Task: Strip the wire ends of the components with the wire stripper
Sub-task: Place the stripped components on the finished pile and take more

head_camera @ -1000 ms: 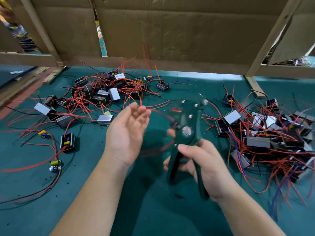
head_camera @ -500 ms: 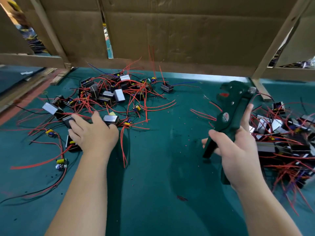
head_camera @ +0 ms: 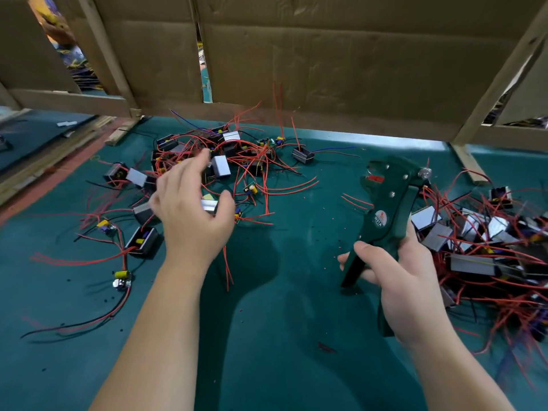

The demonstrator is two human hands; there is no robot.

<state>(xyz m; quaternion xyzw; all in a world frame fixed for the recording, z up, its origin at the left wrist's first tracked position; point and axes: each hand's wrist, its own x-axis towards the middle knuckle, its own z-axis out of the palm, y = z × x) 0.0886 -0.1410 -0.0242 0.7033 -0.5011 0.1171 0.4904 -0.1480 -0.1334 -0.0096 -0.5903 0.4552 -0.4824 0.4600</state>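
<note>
dark green wire stripper (head_camera: pixel 385 209), red wires (head_camera: pixel 284 188), teal mat (head_camera: pixel 290 321)

Brown cardboard panels (head_camera: pixel 326 54) on a wooden frame (head_camera: pixel 68 100) back the green table mat (head_camera: pixel 281 351).

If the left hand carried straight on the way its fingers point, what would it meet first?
Probably the silver-wrapped component lying just beyond the left hand. The hand is motion-blurred, so it is unclear whether it would touch the component or pass above it.
</note>
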